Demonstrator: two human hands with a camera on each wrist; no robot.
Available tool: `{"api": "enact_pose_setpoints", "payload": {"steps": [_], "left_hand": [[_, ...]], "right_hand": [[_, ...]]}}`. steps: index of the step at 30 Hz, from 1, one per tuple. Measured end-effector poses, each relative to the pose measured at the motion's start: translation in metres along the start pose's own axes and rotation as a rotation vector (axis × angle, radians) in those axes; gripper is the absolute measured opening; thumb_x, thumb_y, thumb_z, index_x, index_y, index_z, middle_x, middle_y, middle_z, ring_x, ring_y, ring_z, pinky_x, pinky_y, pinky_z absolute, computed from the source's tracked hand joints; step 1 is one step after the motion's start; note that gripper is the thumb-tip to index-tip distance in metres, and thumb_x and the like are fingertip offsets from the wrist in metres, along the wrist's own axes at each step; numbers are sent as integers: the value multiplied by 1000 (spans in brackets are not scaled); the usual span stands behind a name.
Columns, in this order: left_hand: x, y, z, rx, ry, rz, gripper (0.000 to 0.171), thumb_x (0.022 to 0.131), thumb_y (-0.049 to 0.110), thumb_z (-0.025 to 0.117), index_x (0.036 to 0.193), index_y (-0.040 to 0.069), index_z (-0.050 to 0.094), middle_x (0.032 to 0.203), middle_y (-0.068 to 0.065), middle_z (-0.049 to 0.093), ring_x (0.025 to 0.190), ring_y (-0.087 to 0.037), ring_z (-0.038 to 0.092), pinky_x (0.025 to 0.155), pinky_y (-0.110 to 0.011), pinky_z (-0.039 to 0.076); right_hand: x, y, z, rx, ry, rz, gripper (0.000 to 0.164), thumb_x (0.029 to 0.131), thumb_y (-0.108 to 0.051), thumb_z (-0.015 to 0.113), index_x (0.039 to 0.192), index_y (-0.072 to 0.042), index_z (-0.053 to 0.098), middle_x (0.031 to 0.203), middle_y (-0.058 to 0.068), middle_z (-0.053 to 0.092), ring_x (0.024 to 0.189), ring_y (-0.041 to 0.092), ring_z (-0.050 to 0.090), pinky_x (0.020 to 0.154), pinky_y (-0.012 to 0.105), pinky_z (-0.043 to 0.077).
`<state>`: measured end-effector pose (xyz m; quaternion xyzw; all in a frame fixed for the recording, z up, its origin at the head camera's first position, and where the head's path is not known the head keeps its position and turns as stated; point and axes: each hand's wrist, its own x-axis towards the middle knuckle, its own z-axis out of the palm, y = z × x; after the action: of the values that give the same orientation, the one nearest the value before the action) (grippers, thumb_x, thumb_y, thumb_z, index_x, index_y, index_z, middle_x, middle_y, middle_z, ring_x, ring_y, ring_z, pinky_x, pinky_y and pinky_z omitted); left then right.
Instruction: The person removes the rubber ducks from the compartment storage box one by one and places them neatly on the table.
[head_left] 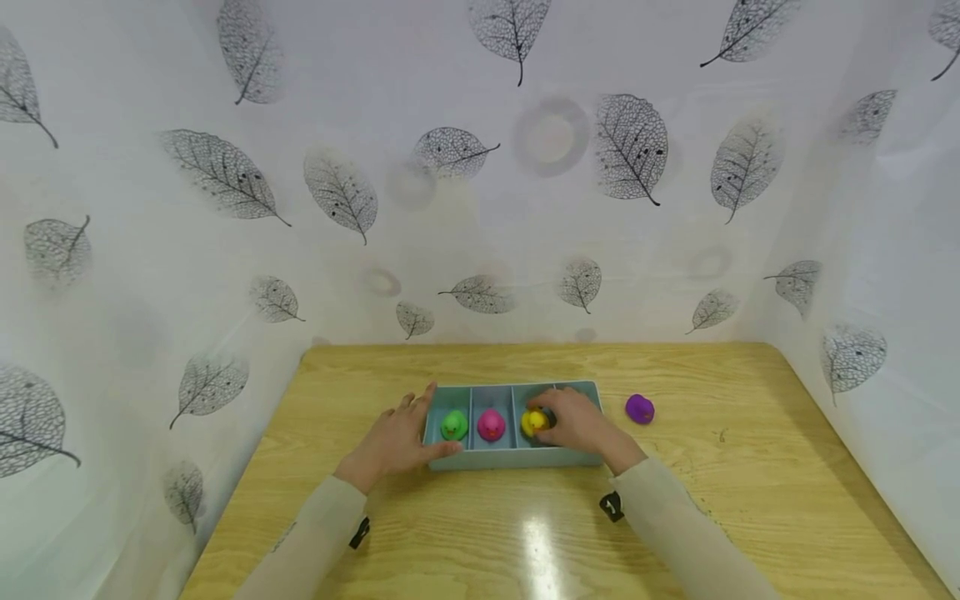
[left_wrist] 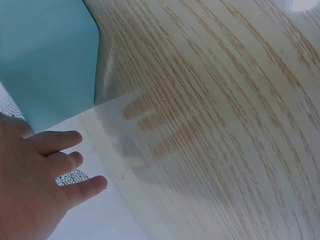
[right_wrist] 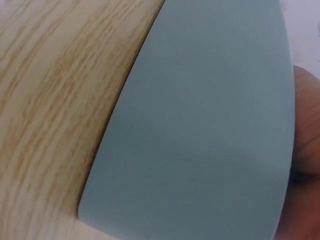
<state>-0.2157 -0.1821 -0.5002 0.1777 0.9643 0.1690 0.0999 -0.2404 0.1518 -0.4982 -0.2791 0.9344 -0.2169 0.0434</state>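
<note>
A light blue divided box (head_left: 517,459) sits on the table, its compartments side by side. My left hand (head_left: 396,437) is at its left end, thumb over the front rim and forefinger along the left side; in the left wrist view the other fingers (left_wrist: 62,192) stretch out beside the box. My right hand (head_left: 577,418) reaches in from the right, thumb and fingers pinching a yellow rubber duck (head_left: 535,423) in the third compartment from the left. A green rubber duck (head_left: 453,426) occupies the leftmost compartment, a pink rubber duck (head_left: 491,425) the second. My right hand hides most of the right end.
To the right of the box, a purple rubber duck (head_left: 640,409) lies on the wood-grain table (head_left: 465,533). White sheeting with a leaf print (head_left: 480,208) encloses the table at the back and both sides.
</note>
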Motion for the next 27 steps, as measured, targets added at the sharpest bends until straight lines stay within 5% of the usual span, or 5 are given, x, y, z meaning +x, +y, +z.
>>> {"api": "enact_pose_setpoints", "payload": {"steps": [8,19,27], "left_hand": [[0,1,1,-6,0,-1,119,90,82,58,171,11,7,170,-20,35,156,-48,31,121,-67,35],[1,0,4,-4,0,-11,120,89,84,57,171,11,7,169,-19,36,156,-48,32,121,-68,35],[2,-1,4,-12,3,-8,120,89,83,58,171,12,6,169,-18,36,157,-48,31,121,-68,35]], "right_hand": [[-6,-1,-9,-2,50,-14,45,83,-17,85,125,-2,75,123,13,77,114,38,68,107,61,51],[-16,-2,-27,162,115,-25,45,83,-17,80,126,-3,74,120,11,75,113,35,67,99,57,55],[-21,8,-30,346,191,-18,42,85,-12,79,127,-10,72,116,1,70,100,16,64,93,49,60]]}}
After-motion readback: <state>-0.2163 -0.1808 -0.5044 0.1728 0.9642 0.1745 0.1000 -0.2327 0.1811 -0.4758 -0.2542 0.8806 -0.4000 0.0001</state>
